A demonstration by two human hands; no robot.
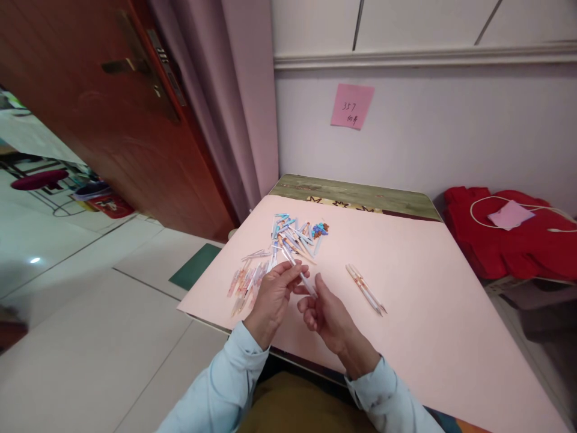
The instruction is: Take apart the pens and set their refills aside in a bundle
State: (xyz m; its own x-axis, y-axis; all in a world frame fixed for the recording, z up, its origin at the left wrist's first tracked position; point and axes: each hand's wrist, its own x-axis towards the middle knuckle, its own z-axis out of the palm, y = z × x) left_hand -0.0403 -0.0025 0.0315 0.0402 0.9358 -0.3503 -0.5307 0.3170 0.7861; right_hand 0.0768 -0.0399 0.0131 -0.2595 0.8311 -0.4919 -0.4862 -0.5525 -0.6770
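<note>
My left hand (274, 294) and my right hand (327, 313) meet over the near left part of a pink sheet (419, 288) that covers the table. Together they pinch one thin white pen (301, 275), the left at its upper part, the right at its lower end. Just beyond my hands lies a heap of pens with blue caps (295, 236). Clear pen tubes (247, 279) are scattered left of my left hand. A few assembled pens (365, 288) lie side by side to the right of my right hand.
The table's green wooden edge (360, 192) shows past the sheet, against a white wall with a pink note (351, 106). A brown door (112, 114) and a curtain stand to the left. Red cloth with a white cable (509, 234) lies on the right.
</note>
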